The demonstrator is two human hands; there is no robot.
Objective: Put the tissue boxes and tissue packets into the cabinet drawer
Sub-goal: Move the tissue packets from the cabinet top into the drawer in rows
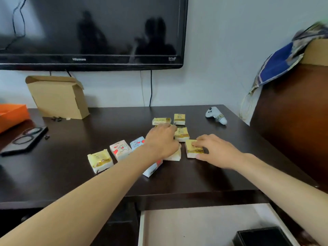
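Hardly anything has gone in yet, as far as I can see. The drawer [195, 226] stands pulled open under the front edge of the dark desk [71, 174], at about five o'clock from the packets, and its pale floor holds only a black box [260, 236] in the near corner. No tissue item shows inside.

All the tissue packets are on the desktop. A gold-and-white packet [100, 160] sits at nine o'clock of the cluster, with a heart-printed packet [120, 149] and a blue packet [137, 142] just beside it. Two more gold packets [161, 121] lie at twelve o'clock.

The left hand [162, 140] lies palm-down over the middle packets, fingers curled onto them; whether it truly grips one I cannot tell. The right hand [215, 150] is closing around a gold packet [191, 149], fingers on top, thumb at its near side. I would say the gathering has only begun.
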